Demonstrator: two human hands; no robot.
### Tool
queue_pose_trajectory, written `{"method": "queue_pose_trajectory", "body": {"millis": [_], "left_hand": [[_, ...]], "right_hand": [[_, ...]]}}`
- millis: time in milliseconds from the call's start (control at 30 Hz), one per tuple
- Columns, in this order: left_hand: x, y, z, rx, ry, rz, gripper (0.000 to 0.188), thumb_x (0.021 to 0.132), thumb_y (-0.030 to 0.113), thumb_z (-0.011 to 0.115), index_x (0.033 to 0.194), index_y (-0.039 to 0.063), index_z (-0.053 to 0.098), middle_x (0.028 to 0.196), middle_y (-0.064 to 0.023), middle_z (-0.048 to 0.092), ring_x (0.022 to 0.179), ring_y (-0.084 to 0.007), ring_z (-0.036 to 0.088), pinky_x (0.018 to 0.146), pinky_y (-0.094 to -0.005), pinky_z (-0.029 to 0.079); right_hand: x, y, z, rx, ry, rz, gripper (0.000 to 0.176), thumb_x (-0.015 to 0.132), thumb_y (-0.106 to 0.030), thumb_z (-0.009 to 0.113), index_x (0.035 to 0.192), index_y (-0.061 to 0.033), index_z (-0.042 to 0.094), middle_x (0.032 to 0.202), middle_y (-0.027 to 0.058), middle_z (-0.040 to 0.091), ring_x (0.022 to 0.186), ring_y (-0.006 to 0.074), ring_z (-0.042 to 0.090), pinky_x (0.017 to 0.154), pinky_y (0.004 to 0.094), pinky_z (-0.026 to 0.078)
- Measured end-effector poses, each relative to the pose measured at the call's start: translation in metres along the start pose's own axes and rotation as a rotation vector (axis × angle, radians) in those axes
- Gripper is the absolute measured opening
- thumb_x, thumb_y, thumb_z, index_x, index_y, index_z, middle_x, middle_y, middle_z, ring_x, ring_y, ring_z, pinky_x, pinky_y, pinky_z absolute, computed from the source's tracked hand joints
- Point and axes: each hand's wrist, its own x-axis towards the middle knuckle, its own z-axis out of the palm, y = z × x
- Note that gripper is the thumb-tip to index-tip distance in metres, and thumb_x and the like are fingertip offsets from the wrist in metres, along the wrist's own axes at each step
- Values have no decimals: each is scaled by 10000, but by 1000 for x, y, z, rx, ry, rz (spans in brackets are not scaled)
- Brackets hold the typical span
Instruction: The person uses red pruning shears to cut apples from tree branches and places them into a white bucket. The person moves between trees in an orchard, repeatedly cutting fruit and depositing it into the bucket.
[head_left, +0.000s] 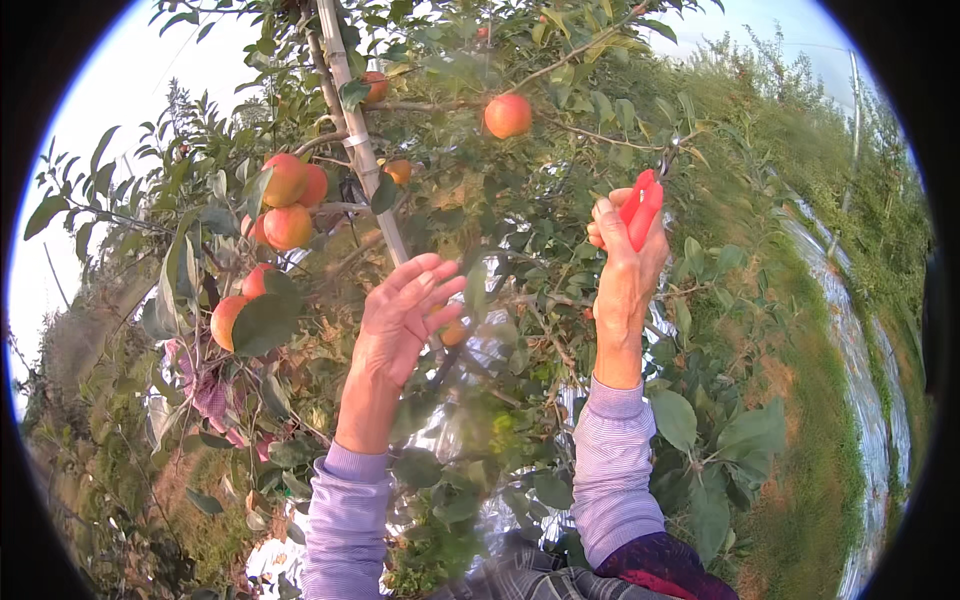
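Note:
In my right hand (626, 247) is a pair of pruning shears with red handles (643, 210), gripped and pointing up. The shears' metal blades (667, 157) are at the tip of a thin apple branch (600, 136); whether they cut into it I cannot tell. My left hand (412, 307) is raised with fingers apart, holding nothing, in front of the lower end of a pale pole (367, 161). A single red apple (508, 115) hangs between and above both hands. Left of the pole hangs a cluster of apples (287, 227), and lower down an apple (227, 322) partly behind a leaf.
Silvery reflective sheeting (847, 352) runs along the grass (806, 420) at the right. More sheeting shows beneath the tree. Pinkish checked cloth (208, 394) is seen through twigs at lower left. Large leaves (709, 442) stand by my right sleeve. A post (856, 127) rises at far right.

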Motion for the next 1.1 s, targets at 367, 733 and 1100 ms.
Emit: {"method": "queue_pose_trajectory", "body": {"millis": [367,733,1100], "left_hand": [[328,-91,49,-708,19,-105,925,1060,595,414,1640,11,-8,1625,-412,126,1443,-595,337,1126,-653,431],[384,-117,100,-1141,16,164,706,1012,393,681,1554,142,305,1542,-225,376,1407,-508,424,1114,-651,459],[366,-99,151,-960,425,356,787,893,-114,680,1485,229,292,1532,-72,363,1299,-258,507,970,-429,549]], "right_hand": [[151,91,8,-329,-301,-44,260,907,-190,756,1062,-17,637,860,29,616,785,149,583,756,316,477],[204,73,25,-1011,-421,-296,374,870,-268,765,1123,-20,646,871,148,674,803,299,650,772,420,498],[238,31,102,-1773,-555,-628,330,888,-254,686,1101,-10,621,1033,237,695,1012,437,675,854,539,530]]}}
